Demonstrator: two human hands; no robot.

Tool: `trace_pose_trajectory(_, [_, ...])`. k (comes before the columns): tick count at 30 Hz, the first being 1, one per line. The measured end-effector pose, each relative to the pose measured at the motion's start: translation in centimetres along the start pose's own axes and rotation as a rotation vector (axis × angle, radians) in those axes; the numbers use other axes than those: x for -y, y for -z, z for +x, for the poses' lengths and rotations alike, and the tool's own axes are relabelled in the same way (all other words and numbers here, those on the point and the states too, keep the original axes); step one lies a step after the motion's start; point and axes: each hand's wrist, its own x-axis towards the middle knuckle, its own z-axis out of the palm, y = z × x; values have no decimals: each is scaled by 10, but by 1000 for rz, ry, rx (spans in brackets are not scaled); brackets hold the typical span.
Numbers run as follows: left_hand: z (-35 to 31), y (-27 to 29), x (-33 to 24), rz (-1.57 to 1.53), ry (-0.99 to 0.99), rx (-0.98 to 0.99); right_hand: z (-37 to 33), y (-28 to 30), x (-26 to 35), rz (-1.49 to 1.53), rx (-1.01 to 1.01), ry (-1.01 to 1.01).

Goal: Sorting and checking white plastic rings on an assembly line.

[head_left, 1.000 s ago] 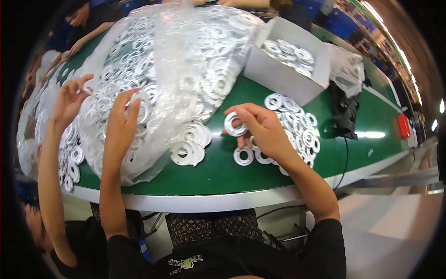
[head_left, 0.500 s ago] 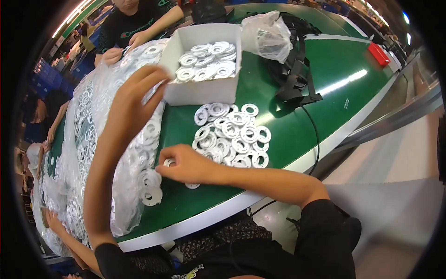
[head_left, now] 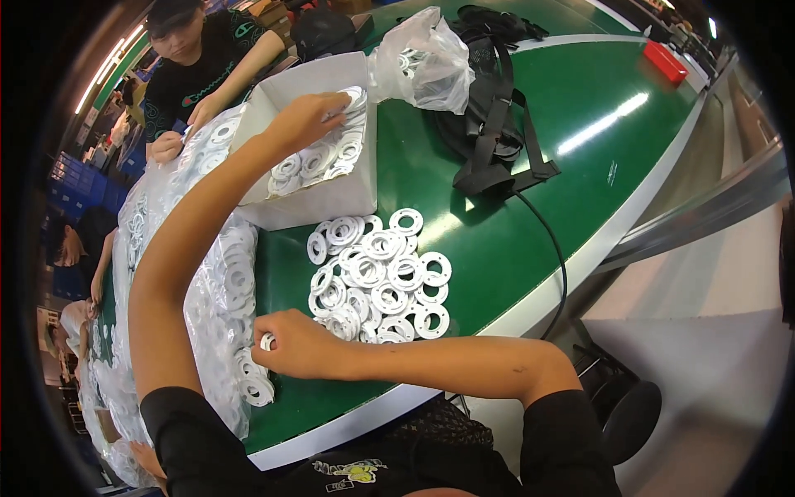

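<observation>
Now my two hands are spread between the white box and the bag of rings.

My left hand (head_left: 302, 120) reaches out over the open white box (head_left: 319, 195), fingers loosely curled above the white flat rings (head_left: 319, 161) lying inside; I cannot tell whether it grips one. My right hand (head_left: 294, 344) rests near the table's (head_left: 513, 232) front edge, closed around a white ring (head_left: 267, 340) at the side of the long clear bag of rings (head_left: 219, 286). A loose pile of rings (head_left: 377, 282) lies on the green surface just right of that hand, in front of the box. Behind the box sit a crumpled plastic bag (head_left: 418, 62) and black straps (head_left: 493, 124). Another person's hand (head_left: 164, 147) works across the table.
</observation>
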Motion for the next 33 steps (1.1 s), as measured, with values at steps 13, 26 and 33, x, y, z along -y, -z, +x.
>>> trace_pose_trajectory(13, [3, -10, 1, -150, 132, -99, 1, -3, -8, -50, -20, 14])
trace_pose_trajectory(26, [5, -6, 6, -87, 96, -70, 0, -5, -3, -125, 14, -9])
trace_pose_trajectory(33, [11, -13, 16, -79, 14, -138, 2, -3, -3, -145, 22, -23])
